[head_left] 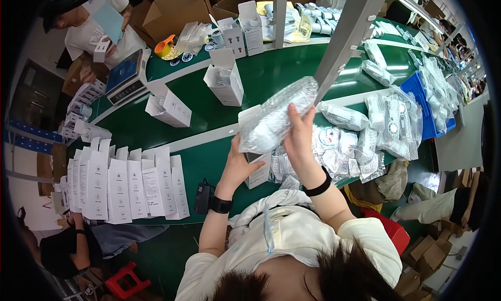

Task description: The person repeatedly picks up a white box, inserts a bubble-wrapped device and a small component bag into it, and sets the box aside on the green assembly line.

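Observation:
My right hand (300, 134) grips a bubble-wrapped package (276, 110), tilted with its upper end to the right. The package's lower end is just above an upright open white box (258, 176). What lies inside the wrap is blurred by the plastic. My left hand (237, 168) is at that box, its thumb across the near side and its fingers along the left edge. The package partly hides the box and the left fingertips.
Flat-folded white boxes (128, 183) stand in a row at left. On the green conveyor are open filled boxes (224, 81) and a scale (128, 79). Bagged parts (391, 118) and a blue bin (425, 110) are at right. A metal post (349, 40) rises ahead. A co-worker (99, 29) stands far left.

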A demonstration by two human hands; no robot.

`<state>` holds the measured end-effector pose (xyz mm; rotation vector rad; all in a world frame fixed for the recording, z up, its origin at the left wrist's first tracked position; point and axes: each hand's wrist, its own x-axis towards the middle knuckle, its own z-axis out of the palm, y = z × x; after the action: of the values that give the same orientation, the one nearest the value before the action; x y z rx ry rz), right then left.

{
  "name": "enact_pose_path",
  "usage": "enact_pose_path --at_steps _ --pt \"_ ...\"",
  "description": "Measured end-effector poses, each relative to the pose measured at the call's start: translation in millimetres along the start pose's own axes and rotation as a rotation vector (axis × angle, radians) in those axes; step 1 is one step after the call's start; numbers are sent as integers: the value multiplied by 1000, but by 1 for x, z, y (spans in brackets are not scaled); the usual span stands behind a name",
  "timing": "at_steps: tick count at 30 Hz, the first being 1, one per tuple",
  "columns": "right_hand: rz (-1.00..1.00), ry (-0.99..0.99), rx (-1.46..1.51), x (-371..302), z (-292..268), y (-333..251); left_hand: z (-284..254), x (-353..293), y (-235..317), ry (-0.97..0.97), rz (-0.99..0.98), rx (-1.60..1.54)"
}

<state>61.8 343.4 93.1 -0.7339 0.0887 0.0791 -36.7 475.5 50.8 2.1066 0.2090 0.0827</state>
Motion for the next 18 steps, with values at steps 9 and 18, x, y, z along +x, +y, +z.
enact_pose_path --at_steps 9,18 --pt "-771 -149 -793 -9 -22 51 18 -11 -6 381 182 78" --pt "-773 -567 -1155 -10 -15 11 24 12 6 556 510 -119"
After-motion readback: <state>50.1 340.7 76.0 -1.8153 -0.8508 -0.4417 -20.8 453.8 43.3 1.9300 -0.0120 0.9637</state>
